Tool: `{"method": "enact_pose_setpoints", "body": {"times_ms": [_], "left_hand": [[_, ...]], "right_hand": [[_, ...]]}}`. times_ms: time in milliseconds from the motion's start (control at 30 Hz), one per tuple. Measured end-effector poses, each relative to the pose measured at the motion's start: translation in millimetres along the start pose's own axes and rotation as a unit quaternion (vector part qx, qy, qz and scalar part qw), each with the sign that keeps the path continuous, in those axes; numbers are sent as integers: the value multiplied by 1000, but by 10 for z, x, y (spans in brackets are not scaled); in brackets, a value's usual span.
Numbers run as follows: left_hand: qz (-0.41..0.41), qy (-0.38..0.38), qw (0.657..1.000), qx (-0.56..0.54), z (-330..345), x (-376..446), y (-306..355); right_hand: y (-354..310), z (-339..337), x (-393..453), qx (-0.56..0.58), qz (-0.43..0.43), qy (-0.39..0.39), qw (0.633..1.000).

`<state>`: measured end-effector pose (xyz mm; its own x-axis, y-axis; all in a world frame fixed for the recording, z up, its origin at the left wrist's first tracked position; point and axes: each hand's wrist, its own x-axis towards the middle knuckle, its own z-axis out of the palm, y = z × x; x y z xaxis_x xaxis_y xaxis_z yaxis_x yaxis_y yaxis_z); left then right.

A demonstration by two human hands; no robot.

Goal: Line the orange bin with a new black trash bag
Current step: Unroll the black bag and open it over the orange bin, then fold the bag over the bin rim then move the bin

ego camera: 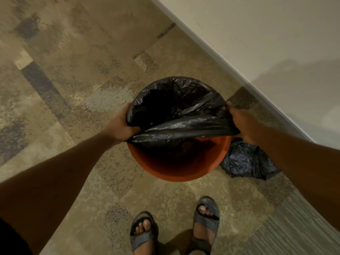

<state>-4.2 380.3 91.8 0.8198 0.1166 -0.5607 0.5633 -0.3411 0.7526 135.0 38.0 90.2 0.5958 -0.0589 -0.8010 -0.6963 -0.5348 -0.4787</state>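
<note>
Black plastic already wraps the far half of the bin's (179, 170) rim, just below the centre of the frame, while the near half of the orange rim is bare and faces you. The bag's (176, 107) loose edge runs as a taut band straight across the mouth from side to side, from one hand to the other, so its long axis lies left to right and the uncovered rim lies on your side of it, toward the bottom of the frame. Your left hand (122, 126) is clenched on the band's left end at the rim, fingers curled into the plastic; your right hand (242, 126) grips the right end the same way, closed around a gathered fold. Both sit level on opposite sides of the bin, neither clearly nearer to the bare rim. The next move looks like drawing that band toward you and down over the near lip; pull evenly, or the thin film may slip off the far side. A second, filled black sack (244, 161) lies on the floor against the bin, lower right. Your sandals (207, 223) stand at the bottom edge, and a wall (266, 34) crosses the upper right.
</note>
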Motion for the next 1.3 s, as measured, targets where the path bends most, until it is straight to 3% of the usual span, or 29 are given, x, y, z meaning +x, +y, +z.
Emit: {"method": "enact_pose_setpoints", "body": {"times_ms": [167,333,433,533,633,767,867,1000,1167,1300], "left_hand": [[20,-15,997,-73,137,-353,-45],[-7,28,997,-68,307,-709,-119],[-29,77,994,-74,475,-932,-132],[-131,128,974,-134,731,-1156,-118],[-269,71,939,-203,997,-1301,-92],[-262,79,921,-277,1249,-1386,-38],[-226,95,926,-287,1347,-1424,-55],[-196,79,941,-265,1386,-1481,-161],[-186,100,954,-215,1357,-1453,-340],[-223,145,955,-132,1401,-1332,-529]], "right_hand": [[253,-128,-272,165,-49,-90,981],[459,-122,-408,269,-33,-109,956],[590,-56,-499,275,-22,-90,957],[756,53,-615,284,-27,-79,955],[933,205,-702,318,-28,-87,944],[1121,379,-757,346,20,-42,937],[1227,465,-803,297,12,5,955],[1340,544,-799,129,12,88,988],[1362,615,-788,0,-25,157,987],[1388,656,-744,-38,-27,161,986]]}}
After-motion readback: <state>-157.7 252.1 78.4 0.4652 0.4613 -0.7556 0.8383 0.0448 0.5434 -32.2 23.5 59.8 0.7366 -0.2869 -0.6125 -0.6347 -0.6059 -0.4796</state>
